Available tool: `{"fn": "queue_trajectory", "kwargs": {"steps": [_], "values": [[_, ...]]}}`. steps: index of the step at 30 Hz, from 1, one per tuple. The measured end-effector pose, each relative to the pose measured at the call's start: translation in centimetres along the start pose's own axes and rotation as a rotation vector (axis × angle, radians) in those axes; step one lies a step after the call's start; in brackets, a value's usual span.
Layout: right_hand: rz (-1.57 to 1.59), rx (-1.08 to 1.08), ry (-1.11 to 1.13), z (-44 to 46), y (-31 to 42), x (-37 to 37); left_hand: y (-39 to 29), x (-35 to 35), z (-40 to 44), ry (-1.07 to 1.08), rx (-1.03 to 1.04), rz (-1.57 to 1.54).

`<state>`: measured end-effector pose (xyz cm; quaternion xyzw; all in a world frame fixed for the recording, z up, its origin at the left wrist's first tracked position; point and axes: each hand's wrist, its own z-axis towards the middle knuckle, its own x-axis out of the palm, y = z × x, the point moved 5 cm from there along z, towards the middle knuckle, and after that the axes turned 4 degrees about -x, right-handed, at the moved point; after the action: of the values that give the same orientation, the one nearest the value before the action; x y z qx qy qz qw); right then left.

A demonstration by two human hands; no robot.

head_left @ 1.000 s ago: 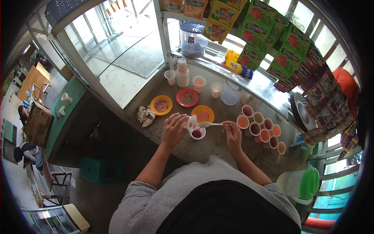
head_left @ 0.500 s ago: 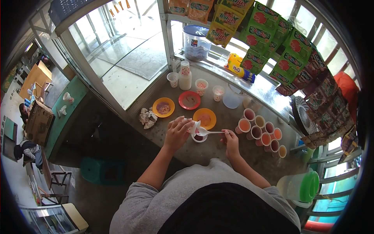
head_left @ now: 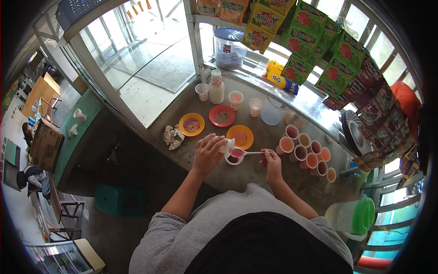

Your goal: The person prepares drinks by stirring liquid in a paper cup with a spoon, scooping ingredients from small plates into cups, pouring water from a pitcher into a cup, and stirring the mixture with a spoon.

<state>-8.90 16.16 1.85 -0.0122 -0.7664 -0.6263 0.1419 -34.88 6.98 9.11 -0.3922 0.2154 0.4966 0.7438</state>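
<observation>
My left hand [head_left: 208, 154] is closed around a white plastic cup with a red pattern [head_left: 225, 146], tipped to the right. In my right hand [head_left: 272, 165] is the handle of a white spoon [head_left: 255, 153], its bowl filled with pinkish-red liquid at the mouth of the tilted cup. Just below them, a white cup with dark red contents [head_left: 234, 160] stands on the counter, partly covered by the spoon and tipped cup. Beyond my hands lie an orange plate [head_left: 250, 140], a red plate [head_left: 212, 119] and a yellow-orange plate [head_left: 181, 124], each with residue or food.
Several filled cups [head_left: 311, 160] stand on the right. Patterned cups [head_left: 256, 108], a bottle [head_left: 216, 95] and a clear tub [head_left: 272, 115] are at the back. A crumpled cloth [head_left: 173, 137] lies left. Drink sachets [head_left: 303, 41] hang above; a green-lidded jug [head_left: 363, 216] is near my right elbow.
The spoon's bowl looked white before and now holds pinkish-red liquid. It sits slightly higher, with the tipped cup's mouth close beside it. Both hands have barely moved.
</observation>
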Motion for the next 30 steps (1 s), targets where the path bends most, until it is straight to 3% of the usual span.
{"fn": "queue_trajectory", "kwargs": {"steps": [7, 9, 13, 16, 24, 30], "values": [[-0.018, -0.144, 0.01, -0.4, 2.1, 0.7, 0.1, 0.1, 0.0, -0.008, 0.005, -0.014], [-0.053, -0.309, 0.041, -0.7, 3.5, 1.1, 0.1, 0.0, 0.0, -0.006, 0.005, -0.015], [-0.167, -0.436, 0.053, -1.4, 5.0, 1.7, -0.1, -0.2, 0.1, -0.023, 0.011, 0.004], [-0.189, -0.401, 0.021, -0.7, 3.8, 1.3, -0.4, -0.4, 0.1, -0.037, 0.02, 0.011], [-0.039, 0.024, -0.009, -0.3, 0.3, 0.5, -0.9, -0.6, 0.2, -0.057, 0.071, 0.019], [-0.008, 0.053, 0.002, -0.5, 0.3, 0.6, -1.2, -0.4, 0.2, -0.049, 0.097, 0.053]]}}
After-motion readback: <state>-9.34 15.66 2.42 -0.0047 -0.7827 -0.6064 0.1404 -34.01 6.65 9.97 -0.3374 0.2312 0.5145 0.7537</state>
